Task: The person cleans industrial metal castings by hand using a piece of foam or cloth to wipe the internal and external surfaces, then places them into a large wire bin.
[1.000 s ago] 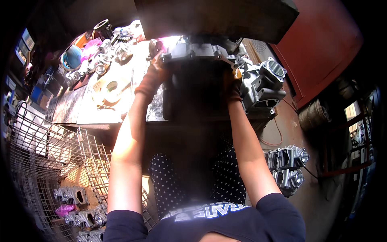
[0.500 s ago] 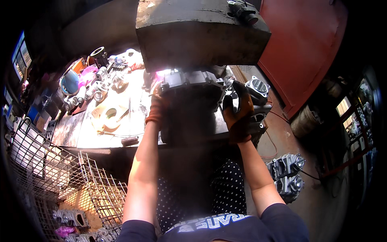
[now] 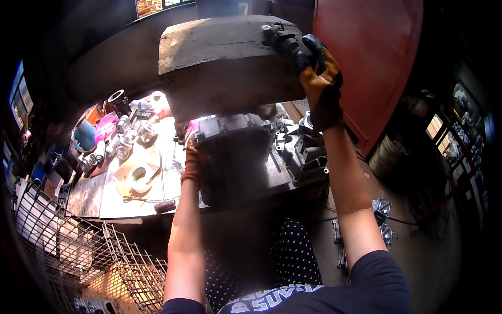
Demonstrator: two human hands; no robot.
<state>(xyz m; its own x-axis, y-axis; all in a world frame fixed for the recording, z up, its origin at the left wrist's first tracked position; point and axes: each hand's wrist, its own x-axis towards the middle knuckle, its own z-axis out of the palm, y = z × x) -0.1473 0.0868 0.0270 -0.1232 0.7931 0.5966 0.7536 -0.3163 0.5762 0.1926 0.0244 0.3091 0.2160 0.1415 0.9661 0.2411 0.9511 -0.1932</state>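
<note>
My left hand (image 3: 195, 161), in an orange-brown work glove, grips the left edge of a grey metal casting (image 3: 235, 125) on the workbench. Its fingertips are partly lost in glare and shadow. A dark, shadowed mass below the casting's top hides its lower part. My right hand (image 3: 323, 81), in an orange glove with black fingertips, is raised beside the right end of a big dark box-shaped hood (image 3: 219, 49). Its thumb and fingers are apart and nothing shows between them. Just left of those fingers, a small black device with a round end (image 3: 282, 39) lies on the hood's top.
More metal castings (image 3: 303, 152) stand right of the held one. Shiny parts (image 3: 123, 146), a tape roll (image 3: 140, 178) and a blue container (image 3: 83, 136) crowd the bench's left. A wire basket (image 3: 68, 235) stands lower left; castings (image 3: 384, 209) lie on the floor at right.
My right hand has left the casting's right side and risen to the hood's top right, near the black device. The view has shifted; my left hand stays at the casting's left edge.
</note>
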